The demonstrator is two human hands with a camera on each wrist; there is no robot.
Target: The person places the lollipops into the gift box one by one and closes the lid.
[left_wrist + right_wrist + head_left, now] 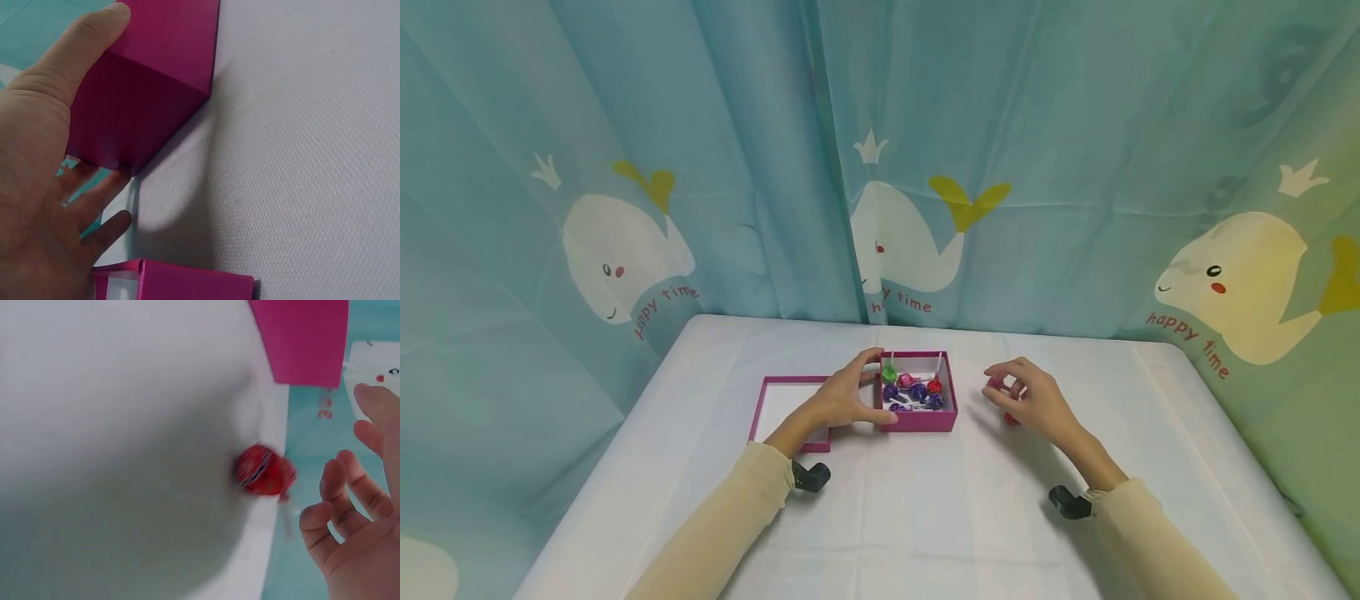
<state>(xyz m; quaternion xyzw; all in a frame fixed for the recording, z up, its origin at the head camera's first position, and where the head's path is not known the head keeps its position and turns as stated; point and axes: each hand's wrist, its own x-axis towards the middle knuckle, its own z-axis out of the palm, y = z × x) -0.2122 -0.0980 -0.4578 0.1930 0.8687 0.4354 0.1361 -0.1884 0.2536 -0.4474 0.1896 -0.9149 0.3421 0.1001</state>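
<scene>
A magenta open box point(917, 423) stands on the table with several wrapped lollipops inside, among them a green lollipop point(889, 373), a red lollipop point(934, 387) and some purple ones. At its left side, my left hand point(842, 398) holds the box, thumb point(94, 40) on the front face and forefinger by the back corner; the lower fingers stand free. My right hand point(1030, 402) hovers right of the box, fingers loosely bent. Beneath it lie a red lollipop point(255, 469) and, just behind, a pinkish one point(996, 382). Between the right fingertips I see nothing gripped.
A shallow magenta-rimmed lid point(815, 447) with a white inside lies left of the box, partly under my left forearm. The white table point(910, 533) extends around everything. Behind it hangs a blue-green curtain point(760, 167) printed with whales.
</scene>
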